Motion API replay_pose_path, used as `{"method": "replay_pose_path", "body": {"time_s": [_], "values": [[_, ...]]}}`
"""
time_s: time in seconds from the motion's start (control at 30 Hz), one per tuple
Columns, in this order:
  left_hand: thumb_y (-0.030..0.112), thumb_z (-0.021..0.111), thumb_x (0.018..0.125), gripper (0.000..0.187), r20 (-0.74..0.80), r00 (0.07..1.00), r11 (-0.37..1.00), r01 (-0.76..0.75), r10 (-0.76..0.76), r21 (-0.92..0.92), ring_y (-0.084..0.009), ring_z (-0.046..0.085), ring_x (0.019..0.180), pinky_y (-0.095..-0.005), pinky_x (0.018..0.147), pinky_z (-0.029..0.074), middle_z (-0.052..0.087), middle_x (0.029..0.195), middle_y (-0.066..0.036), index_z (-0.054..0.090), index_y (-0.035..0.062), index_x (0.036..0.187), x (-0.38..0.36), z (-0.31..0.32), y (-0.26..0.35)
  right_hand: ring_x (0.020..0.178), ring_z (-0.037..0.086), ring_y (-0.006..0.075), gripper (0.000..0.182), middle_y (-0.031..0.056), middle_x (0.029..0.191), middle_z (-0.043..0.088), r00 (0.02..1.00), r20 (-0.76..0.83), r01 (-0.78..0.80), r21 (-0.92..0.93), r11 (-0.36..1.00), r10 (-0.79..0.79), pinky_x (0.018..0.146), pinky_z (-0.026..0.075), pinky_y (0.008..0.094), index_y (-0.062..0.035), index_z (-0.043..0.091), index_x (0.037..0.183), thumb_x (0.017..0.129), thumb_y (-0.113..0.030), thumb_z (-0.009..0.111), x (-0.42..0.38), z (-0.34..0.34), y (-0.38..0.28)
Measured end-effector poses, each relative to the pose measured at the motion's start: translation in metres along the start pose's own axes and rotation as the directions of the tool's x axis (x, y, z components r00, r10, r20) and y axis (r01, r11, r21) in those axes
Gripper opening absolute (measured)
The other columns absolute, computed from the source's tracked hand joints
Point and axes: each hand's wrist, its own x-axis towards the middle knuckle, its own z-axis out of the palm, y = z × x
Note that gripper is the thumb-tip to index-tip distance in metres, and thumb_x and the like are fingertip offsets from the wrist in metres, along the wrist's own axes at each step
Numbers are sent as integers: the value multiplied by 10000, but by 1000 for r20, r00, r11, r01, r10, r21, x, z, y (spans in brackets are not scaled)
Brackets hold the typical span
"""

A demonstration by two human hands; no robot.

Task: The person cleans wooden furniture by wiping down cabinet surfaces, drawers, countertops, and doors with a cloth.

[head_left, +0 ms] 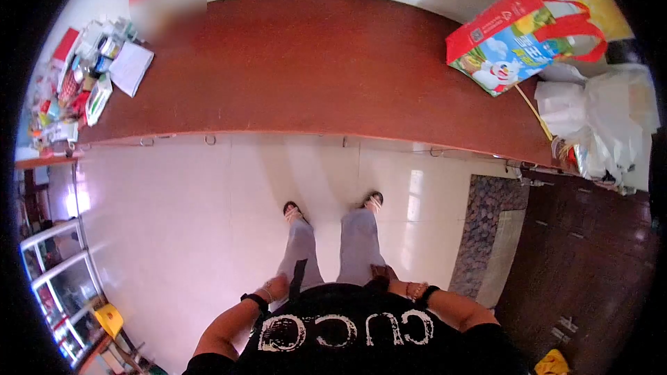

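My left hand [276,287] hangs low beside my left thigh, a dark band around its wrist. Right next to it a black strap [298,276] lies over the grey trousers [360,244]. On the other side, my right hand [394,283] rests against the right thigh, below a beaded bracelet [415,290] and a black wristband [430,296]. Its fingers are in shadow, with a dark patch at them; I cannot tell whether they hold anything. The left fingers are mostly hidden too. Both hands are well back from the brown table [299,69].
A red-and-blue shopping bag [511,48] stands at the table's right, near white plastic bags [597,111] and a thin stick [535,112]. Small packages and a white paper [130,68] crowd the left end. A patterned mat [490,219] lies beside a dark cabinet [577,243].
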Motion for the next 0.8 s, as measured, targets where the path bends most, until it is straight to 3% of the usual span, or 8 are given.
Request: {"method": "replay_pose_path", "body": {"time_s": [0.03, 0.07, 0.1, 0.2, 0.33, 0.57, 0.7, 0.8], "values": [[315, 541, 818, 457, 106, 980, 986, -166, 166, -13, -351, 546, 1033, -425, 855, 439, 562, 1128, -217, 471, 28, 1167, -14, -10, 15, 755, 583, 355, 164, 180, 757, 601, 1000, 16, -12, 25, 1000, 11, 695, 462, 432, -64, 633, 820, 748, -177, 539, -8, 0, -4], [117, 487, 800, 268, 12, 911, 900, -404, 411, -162, -348, 565, 914, -394, 827, 449, 594, 958, -201, 527, -12, 1032, -63, -48, 85, 755, 584, 353, 166, 179, 761, 603, 999, 37, -26, 50, 998, 24, 692, 462, 431, -62, 633, 820, 747, -178, 539, -17, -2, -6], [172, 497, 836, 276, 168, 923, 742, -161, 347, -650, -291, 558, 908, -379, 858, 438, 599, 950, -149, 544, 25, 1066, -13, 40, 18, 754, 585, 351, 168, 177, 764, 605, 997, 60, -41, 61, 997, 37, 689, 463, 430, -60, 633, 820, 746, -178, 539, -26, -3, -5], [168, 517, 825, 307, 312, 886, 789, -93, 345, -607, -292, 533, 947, -380, 878, 423, 572, 995, -154, 514, 26, 1098, -57, 1, 79, 753, 588, 346, 173, 173, 774, 611, 985, 151, -96, 43, 994, 88, 680, 465, 426, -55, 633, 820, 743, -179, 539, -48, -10, 7], [162, 544, 810, 364, 353, 889, 844, -65, 291, -532, -295, 501, 999, -382, 905, 402, 537, 1054, -160, 475, 27, 1141, -44, -2, 115, 752, 591, 339, 181, 168, 787, 620, 947, 277, -162, -20, 987, 161, 669, 467, 420, -48, 633, 820, 740, -181, 539, -58, -14, 24], [152, 590, 783, 487, 491, 817, 857, -8, 302, -515, -299, 444, 1090, -385, 952, 365, 474, 1157, -172, 406, 29, 1216, -31, -29, 88, 749, 598, 326, 195, 159, 811, 634, 914, 342, -143, -231, 962, 218, 648, 472, 411, -36, 633, 820, 734, -184, 540, -35, 22, 22], [147, 617, 767, 564, 473, 830, 858, -13, 295, -514, -301, 411, 1142, -387, 980, 345, 438, 1216, -178, 366, 31, 1259, 10, -61, 56, 718, 596, 234, 318, 105, 832, 656, 978, 169, -157, 233, 960, 119, 691, 484, 357, -42, 642, 836, 768, -349, 595, 24, -13, 93], [143, 637, 756, 624, 333, 890, 841, -95, 311, -532, -303, 387, 1181, -388, 1000, 329, 412, 1261, -183, 336, 32, 1291, 86, -86, 51, 702, 572, 172, 286, 63, 788, 637, 998, -53, -21, 403, 915, 46, 687, 484, 317, -44, 624, 845, 824, -326, 584, 81, -116, 68]]}}
